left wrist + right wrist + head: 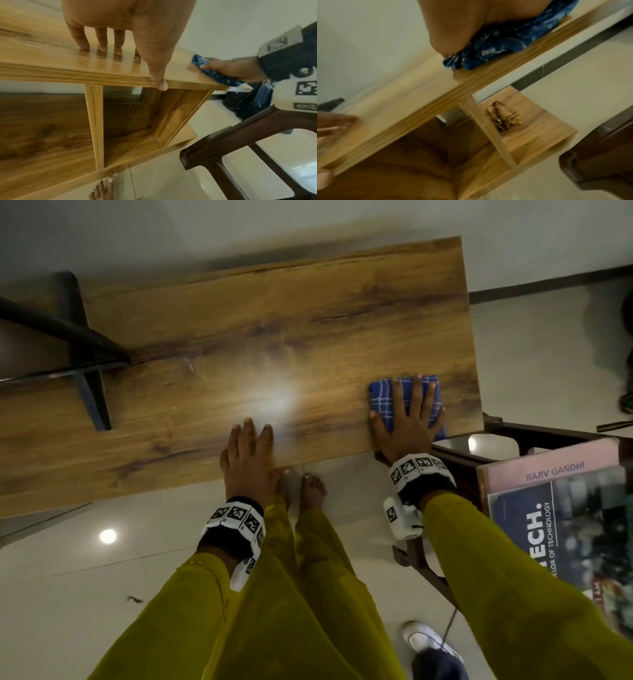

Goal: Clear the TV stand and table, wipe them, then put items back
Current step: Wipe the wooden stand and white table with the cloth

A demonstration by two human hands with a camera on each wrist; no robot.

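The wooden TV stand (239, 337) fills the head view, its top bare. My right hand (407, 419) lies flat with spread fingers on a folded blue checked cloth (383, 402) at the stand's right front corner. The cloth (214, 74) also shows under that hand in the left wrist view, and bunched blue cloth (496, 48) sits beneath the palm in the right wrist view. My left hand (248, 453) rests on the stand's front edge, fingers straight on top (101, 39) and thumb down over the edge. It holds nothing.
A black TV foot (85, 354) stands on the stand's left end. A dark wooden table (513, 440) with a large framed picture (565, 529) is at the right. A small wooden figurine (501, 116) sits on the stand's lower shelf. A shoe (424, 638) lies on the tiled floor.
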